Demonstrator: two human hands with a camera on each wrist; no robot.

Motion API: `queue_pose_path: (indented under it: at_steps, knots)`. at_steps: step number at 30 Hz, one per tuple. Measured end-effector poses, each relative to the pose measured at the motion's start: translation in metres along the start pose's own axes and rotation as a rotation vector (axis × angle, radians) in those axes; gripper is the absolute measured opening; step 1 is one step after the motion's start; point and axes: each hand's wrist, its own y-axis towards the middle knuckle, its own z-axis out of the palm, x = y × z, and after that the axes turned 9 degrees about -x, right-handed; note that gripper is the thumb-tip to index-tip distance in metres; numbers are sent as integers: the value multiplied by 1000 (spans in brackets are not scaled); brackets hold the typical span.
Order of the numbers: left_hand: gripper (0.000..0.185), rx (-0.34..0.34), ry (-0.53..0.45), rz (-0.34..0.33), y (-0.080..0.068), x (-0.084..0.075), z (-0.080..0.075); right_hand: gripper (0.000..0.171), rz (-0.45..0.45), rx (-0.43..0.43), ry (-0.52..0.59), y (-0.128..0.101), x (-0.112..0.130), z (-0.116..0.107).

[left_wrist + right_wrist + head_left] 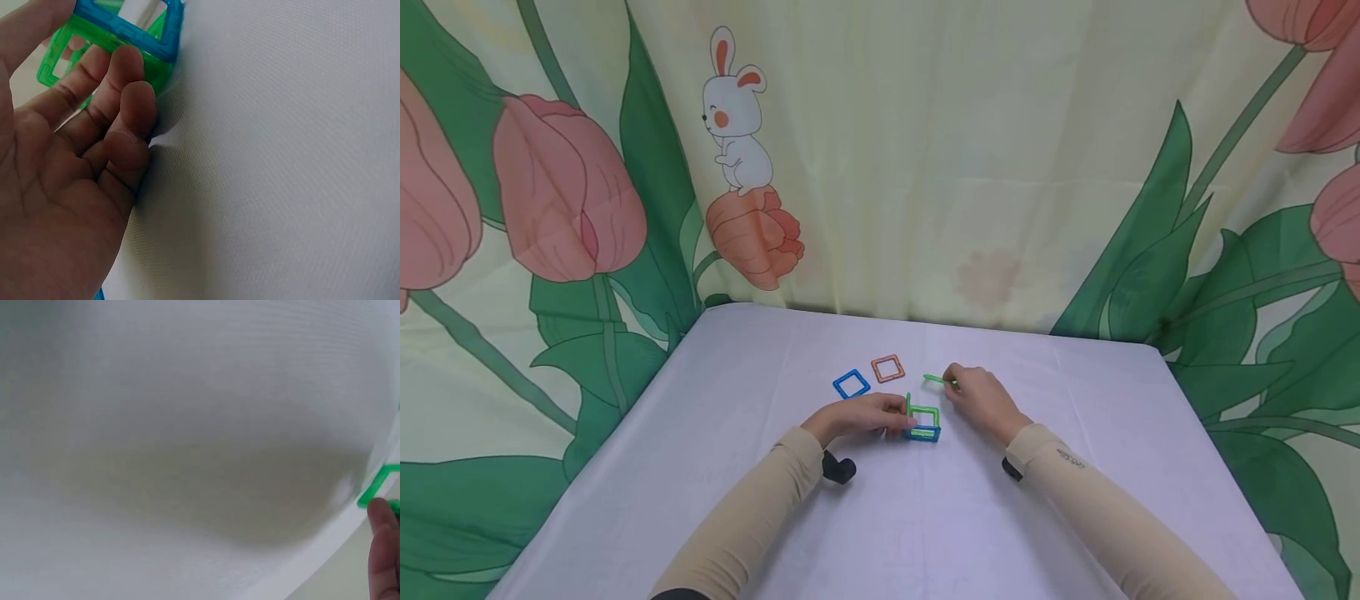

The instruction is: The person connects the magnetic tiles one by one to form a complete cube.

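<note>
On the bench (715, 467), which is draped in a white cloth, the person's left hand (861, 417) rests at the middle with its fingers (122, 103) curled against the left side of a small half-built tile box (922, 422). The box has a blue square tile as its base and green square tiles standing upright on it. The left wrist view shows the fingers pressed onto a green wall tile just below the blue edge, with the thumb over the top, so the hand is steadying the box rather than lifting it.

Just beyond this hand, toward the far side, a loose blue square tile (851, 384) lies flat. To its right and slightly farther away lies a loose orange square tile (888, 368). Neither is touched.

Right of the box, the right hand (981, 398) hovers low over the bench, with its fingers closed in a pinch on a green tile (938, 380). This tile sticks out to the left of the hand and seems to be held nearly flat, its free edge pointing left; the right wrist view shows only a green corner beside one fingertip (382, 550), so the exact tilt is uncertain.

The held green tile sits just far-right of the box. The box therefore lies near and left of the right hand's fingers, and the right hand is the one carrying the loose piece.
</note>
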Motion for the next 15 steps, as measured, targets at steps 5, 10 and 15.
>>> queue_pose_path:
  at_steps: [5,10,15]
  knots:
    - [31,9,13,-20,0,-2,1,13,-29,-19,63,3,1,1]
    - [33,-2,16,-25,1,0,1,12,-47,-39,93,2,4,1]
    - [33,-9,14,-27,3,3,1,11,-47,-27,100,1,5,1]
